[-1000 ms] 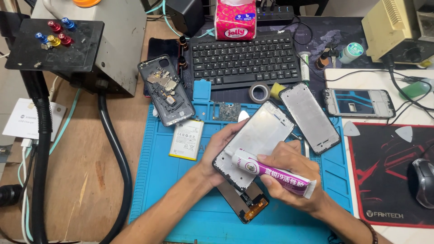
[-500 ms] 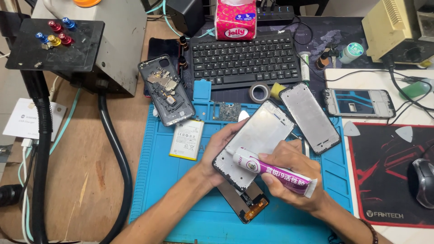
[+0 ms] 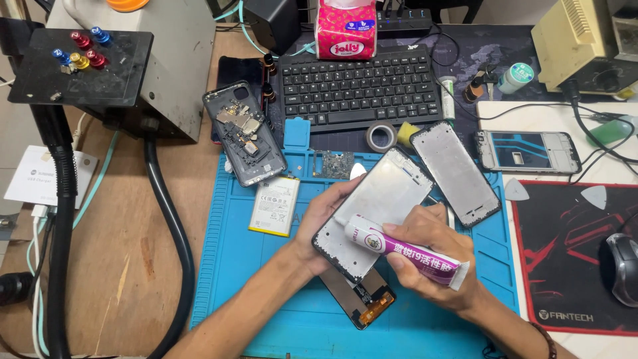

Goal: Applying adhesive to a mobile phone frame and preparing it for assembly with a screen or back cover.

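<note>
Holding: left hand (image 3: 318,223) grips phone frame (image 3: 379,209) at frame centre
Frame axis: lower left to upper right
Right hand (image 3: 432,262): closed around glue tube (image 3: 405,251), nozzle touching frame's lower edge
Underneath: blue mat (image 3: 232,266)

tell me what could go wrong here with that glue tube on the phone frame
1. The right hand presses the purple and white tube at the edge of the phone frame; too hard a squeeze could flood the edge with adhesive.
2. The left hand holds the frame tilted above the blue mat, so it could slip.
3. A loose display part lies right under the frame, and drips might land on it.
</note>
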